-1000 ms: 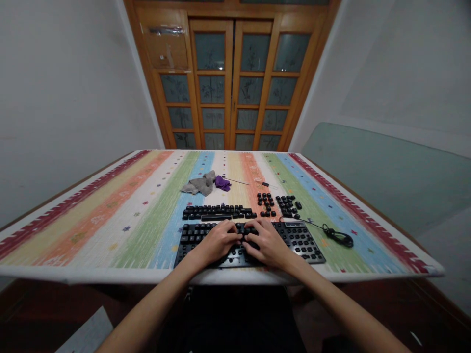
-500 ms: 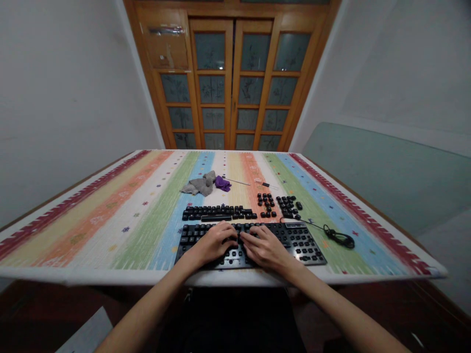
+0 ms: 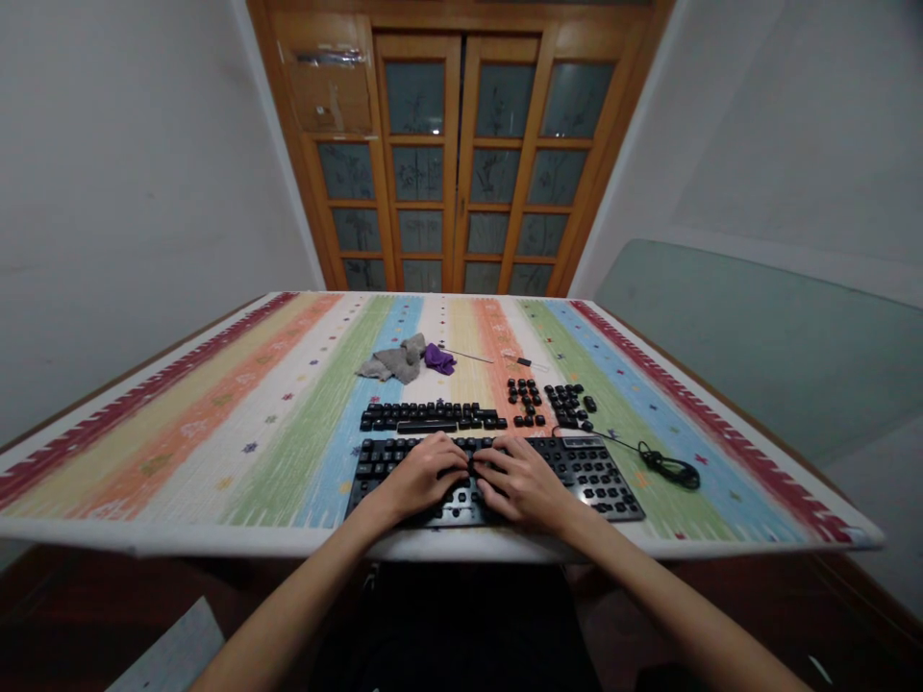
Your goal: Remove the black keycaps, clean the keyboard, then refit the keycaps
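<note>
A black keyboard [image 3: 447,513] lies near the table's front edge, with keycaps on its left and upper parts and bare key posts on its right. My left hand [image 3: 429,471] rests over its middle, fingers curled and thumb drawn in; whatever they pinch is hidden. From the other side my right hand [image 3: 520,483] reaches in, bent fingers closing at a small black keycap [image 3: 471,465] by the left fingertips. Behind the keyboard stand loose keycaps [image 3: 468,413] in rows, with the long space bar [image 3: 427,427] in front. More loose keycaps [image 3: 567,404] lie to the right.
The coiled cable [image 3: 670,466] sits right of the keyboard. Farther back are a grey cloth [image 3: 396,361], a purple cloth [image 3: 439,358], a thin stick [image 3: 467,356] and a small black-ended item [image 3: 525,362]. A striped tablecloth [image 3: 281,461] covers the table.
My right hand's fingers have spread a little and shifted slightly over the same keys. My left hand stays almost in place. The whole view has moved slightly.
</note>
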The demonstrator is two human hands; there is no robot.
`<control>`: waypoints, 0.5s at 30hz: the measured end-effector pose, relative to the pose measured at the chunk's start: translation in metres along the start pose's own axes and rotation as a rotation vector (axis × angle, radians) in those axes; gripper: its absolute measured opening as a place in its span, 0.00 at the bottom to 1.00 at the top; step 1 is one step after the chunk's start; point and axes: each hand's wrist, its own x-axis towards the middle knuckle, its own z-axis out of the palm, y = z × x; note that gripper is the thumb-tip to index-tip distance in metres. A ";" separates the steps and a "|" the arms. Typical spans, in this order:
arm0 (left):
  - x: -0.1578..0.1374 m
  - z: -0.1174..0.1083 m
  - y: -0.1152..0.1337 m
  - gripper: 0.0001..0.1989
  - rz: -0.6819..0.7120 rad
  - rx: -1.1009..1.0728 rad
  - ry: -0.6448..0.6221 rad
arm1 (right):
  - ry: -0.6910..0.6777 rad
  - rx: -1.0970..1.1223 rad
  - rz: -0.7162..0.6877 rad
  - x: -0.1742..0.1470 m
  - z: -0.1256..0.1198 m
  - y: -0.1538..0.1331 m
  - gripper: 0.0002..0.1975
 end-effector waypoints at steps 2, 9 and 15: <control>0.001 -0.001 0.000 0.06 0.016 0.020 -0.005 | -0.003 0.022 0.024 -0.001 -0.003 0.000 0.10; -0.001 -0.002 0.002 0.06 0.012 0.068 0.006 | -0.032 0.040 0.078 -0.008 -0.003 -0.001 0.13; -0.003 0.002 0.001 0.06 0.021 0.065 0.036 | -0.048 0.057 0.085 -0.005 -0.008 0.002 0.12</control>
